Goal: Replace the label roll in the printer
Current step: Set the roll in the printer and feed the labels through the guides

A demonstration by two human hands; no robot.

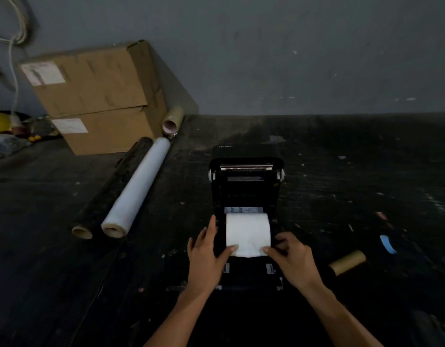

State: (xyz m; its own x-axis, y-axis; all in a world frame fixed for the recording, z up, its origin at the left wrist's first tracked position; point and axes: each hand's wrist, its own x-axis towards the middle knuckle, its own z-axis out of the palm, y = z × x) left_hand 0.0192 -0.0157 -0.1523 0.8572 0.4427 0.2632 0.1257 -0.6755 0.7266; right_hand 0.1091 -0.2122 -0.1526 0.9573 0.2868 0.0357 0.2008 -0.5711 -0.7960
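Observation:
A black label printer [245,189] stands on the dark surface with its lid swung up and back. A white label roll [247,231] lies in the open bay. My left hand [206,256] rests against the printer's left side, and its thumb presses the left corner of the roll's loose front edge. My right hand [291,259] is at the right side, with thumb and fingers pinching the right corner of that edge. An empty cardboard core [348,262] lies on the surface to the right of the printer.
Two stacked cardboard boxes [96,96] stand at the back left against the grey wall. A white film roll [137,186] and a dark roll [108,189] lie diagonally left of the printer. A small tube [172,121] leans by the boxes. A blue scrap [388,244] lies far right.

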